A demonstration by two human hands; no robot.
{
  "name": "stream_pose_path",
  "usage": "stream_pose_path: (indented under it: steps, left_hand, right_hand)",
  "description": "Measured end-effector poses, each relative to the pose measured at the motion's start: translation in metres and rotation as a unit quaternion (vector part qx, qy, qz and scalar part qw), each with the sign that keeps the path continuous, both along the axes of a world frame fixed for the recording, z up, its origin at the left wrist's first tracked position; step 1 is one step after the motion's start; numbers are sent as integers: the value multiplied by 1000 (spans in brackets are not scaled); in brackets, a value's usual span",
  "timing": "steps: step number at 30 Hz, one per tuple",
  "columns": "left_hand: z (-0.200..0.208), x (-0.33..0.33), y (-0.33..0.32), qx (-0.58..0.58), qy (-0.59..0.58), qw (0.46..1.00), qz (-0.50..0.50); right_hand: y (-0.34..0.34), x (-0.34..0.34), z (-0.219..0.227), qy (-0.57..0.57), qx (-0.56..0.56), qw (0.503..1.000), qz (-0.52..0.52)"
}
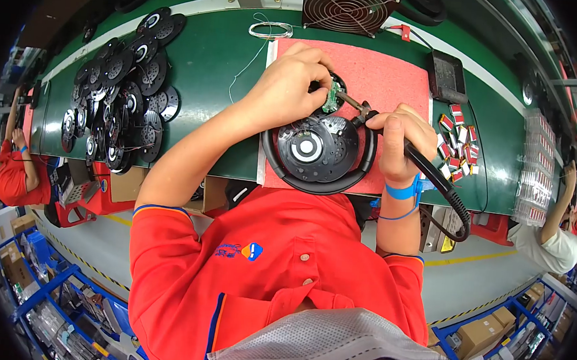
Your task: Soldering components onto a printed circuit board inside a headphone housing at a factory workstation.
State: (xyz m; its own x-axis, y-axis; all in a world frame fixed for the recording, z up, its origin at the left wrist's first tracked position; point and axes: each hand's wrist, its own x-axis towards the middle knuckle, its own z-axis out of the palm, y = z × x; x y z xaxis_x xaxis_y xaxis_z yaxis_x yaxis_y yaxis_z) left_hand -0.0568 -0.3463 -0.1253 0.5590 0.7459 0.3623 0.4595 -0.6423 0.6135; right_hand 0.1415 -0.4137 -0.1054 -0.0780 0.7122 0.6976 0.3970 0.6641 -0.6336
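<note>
My right hand (405, 138) is closed around a soldering iron (430, 168), its metal tip pointing left at a small green circuit board (333, 97). Curled in a pinch, my left hand (295, 80) has its fingertips at the board's left edge; what lies between them is hidden. Below the board, a round black plate (317, 148) with a white ring sits inside a thick black hoop (369, 160). These parts rest on a pink mat (393, 73). From a coil of thin silvery wire (272, 30), a strand runs down behind my left forearm.
Many black discs (118, 84) lie heaped at the left of the green table (210, 61). A fan with a round guard (347, 9) stands behind the mat. To the right are a black tray (447, 77), scattered red-and-white battery-like packs (461, 148) and stacked clear trays (537, 167).
</note>
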Motion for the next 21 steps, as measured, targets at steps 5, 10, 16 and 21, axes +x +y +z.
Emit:
stream_pose_path:
  steps: [5,10,16,21]
  left_hand:
    - [4,3,-4,84,60,995,11]
    - [3,4,-5,110,78,991,18]
    - [4,7,-7,109,85,990,35]
    - [5,9,-10,106,104,987,59]
  right_hand:
    - [1,-3,-2,-19,-3,1000,9]
    - [1,-4,-2,-41,-17,999,11]
    - [1,-5,-3,-38,-25,999,15]
    - [2,-6,-3,-34,-20,999,17]
